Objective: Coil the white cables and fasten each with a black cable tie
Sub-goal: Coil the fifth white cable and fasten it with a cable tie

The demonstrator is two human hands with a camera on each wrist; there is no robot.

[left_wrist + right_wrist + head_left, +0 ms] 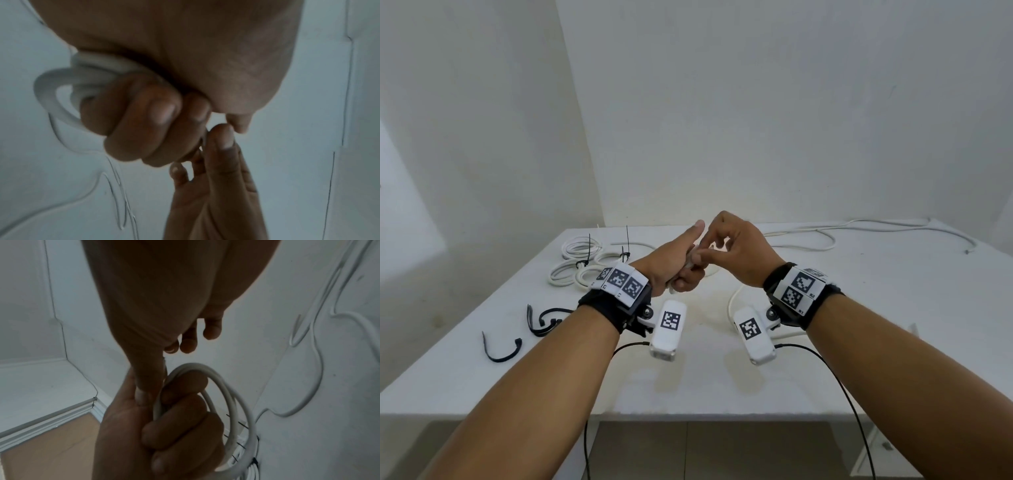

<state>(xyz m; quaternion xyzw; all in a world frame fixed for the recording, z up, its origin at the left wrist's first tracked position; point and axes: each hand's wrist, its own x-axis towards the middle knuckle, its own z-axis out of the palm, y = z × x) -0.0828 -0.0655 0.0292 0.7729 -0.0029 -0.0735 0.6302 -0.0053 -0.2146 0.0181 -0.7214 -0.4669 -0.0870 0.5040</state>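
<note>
My left hand (681,274) is held above the white table (722,377), its fingers curled round a small coil of white cable (61,91). In the right wrist view the coil's loops (232,395) stand out beyond the left hand's fingers (180,426). My right hand (705,251) meets the left one from the right, and its thumb (148,374) and fingertips pinch the cable at the top of the left fist. A length of the same cable (732,301) hangs down to the table under my right wrist. Several black cable ties (503,353) lie at the front left.
Three finished coils (578,257) with black ties on them lie at the back left of the table. A loose white cable (825,236) snakes along the back right edge. Walls close the table in behind and to the left. Thin black wires (842,387) hang from the wrist cameras.
</note>
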